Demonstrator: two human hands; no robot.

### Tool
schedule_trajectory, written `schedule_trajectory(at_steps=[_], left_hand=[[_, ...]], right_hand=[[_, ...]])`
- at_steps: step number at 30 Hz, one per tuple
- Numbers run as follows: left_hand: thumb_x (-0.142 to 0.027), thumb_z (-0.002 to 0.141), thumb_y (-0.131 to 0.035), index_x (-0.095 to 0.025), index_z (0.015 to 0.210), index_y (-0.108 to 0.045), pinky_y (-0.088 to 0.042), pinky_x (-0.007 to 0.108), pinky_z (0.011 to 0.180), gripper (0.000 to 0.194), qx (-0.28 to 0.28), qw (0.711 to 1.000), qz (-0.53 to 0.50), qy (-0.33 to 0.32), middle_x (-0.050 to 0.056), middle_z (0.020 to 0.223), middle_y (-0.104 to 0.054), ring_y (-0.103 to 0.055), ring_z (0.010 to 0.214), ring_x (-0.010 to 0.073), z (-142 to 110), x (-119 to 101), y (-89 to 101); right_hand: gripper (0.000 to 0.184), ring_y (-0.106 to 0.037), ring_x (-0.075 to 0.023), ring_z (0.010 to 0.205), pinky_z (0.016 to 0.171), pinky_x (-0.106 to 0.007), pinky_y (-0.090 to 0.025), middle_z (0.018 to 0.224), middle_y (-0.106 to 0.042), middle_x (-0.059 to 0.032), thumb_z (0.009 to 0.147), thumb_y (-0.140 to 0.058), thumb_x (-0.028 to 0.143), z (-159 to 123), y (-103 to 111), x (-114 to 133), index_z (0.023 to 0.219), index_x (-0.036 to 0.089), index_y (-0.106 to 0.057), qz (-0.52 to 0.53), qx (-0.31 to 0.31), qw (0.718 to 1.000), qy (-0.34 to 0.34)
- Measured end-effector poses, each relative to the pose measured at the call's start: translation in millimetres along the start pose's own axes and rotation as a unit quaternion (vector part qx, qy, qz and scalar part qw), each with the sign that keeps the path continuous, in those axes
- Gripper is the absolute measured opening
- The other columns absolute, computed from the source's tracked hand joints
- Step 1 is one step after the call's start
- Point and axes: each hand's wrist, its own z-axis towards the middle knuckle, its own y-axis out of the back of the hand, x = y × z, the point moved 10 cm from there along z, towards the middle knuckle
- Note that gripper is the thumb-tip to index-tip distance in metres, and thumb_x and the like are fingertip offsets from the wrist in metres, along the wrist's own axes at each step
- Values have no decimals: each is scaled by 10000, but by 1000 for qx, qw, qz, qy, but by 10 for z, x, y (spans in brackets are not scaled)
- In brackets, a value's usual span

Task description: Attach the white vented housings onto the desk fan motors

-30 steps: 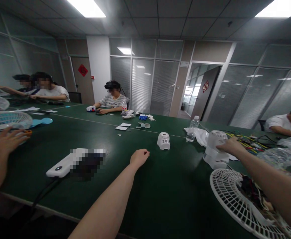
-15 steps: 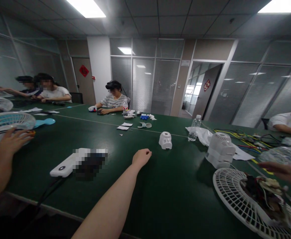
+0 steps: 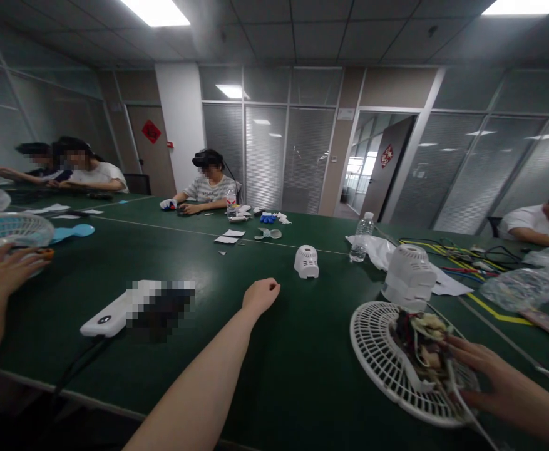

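My left hand [image 3: 261,295] rests in a loose fist on the green table, with nothing visible in it. Just beyond is a small white vented housing [image 3: 307,262]. At the lower right lies a round white fan grille [image 3: 375,357], topped by a tangled cluster of wires and parts [image 3: 422,341]. My right hand [image 3: 481,369] grips this grille assembly from its right side, fingers beside the wires and thumb lower down. Part of its grip is hidden. Behind the grille stands a larger white vented housing [image 3: 409,275].
A co-worker's hand [image 3: 2,269] touches a fan grille [image 3: 30,228] at the left edge. A white power bank [image 3: 107,319] with a cable lies nearer. Beyond are a water bottle [image 3: 362,238], papers [image 3: 230,237], cables [image 3: 462,254] and plastic bags [image 3: 513,288]. Other people sit around the table.
The fan grille with its wires has moved left and my right hand has come into fuller view against it. My left hand stays about where it was; the view shifted slightly.
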Motion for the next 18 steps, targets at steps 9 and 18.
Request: schedule_trajectory(at_steps=[9, 18], left_hand=[[-401, 865, -512, -286, 995, -652, -469, 268, 805, 223, -24, 996, 3, -86, 1, 1053, -664, -617, 918, 169, -77, -305, 49], [-296, 893, -489, -247, 1226, -576, -335, 357, 1094, 348, -17, 978, -74, -194, 38, 1358, -502, -459, 1247, 210, -26, -478, -47]], right_hand=[[677, -477, -313, 1132, 973, -472, -438, 1410, -477, -11, 755, -610, 434, 519, -499, 2010, 1391, 305, -418, -16, 2, 994, 109], [660, -485, -334, 1039, 910, -482, -438, 1339, -528, -75, 773, -588, 490, 866, -663, 2530, 1372, 252, -446, -38, -62, 991, 117]])
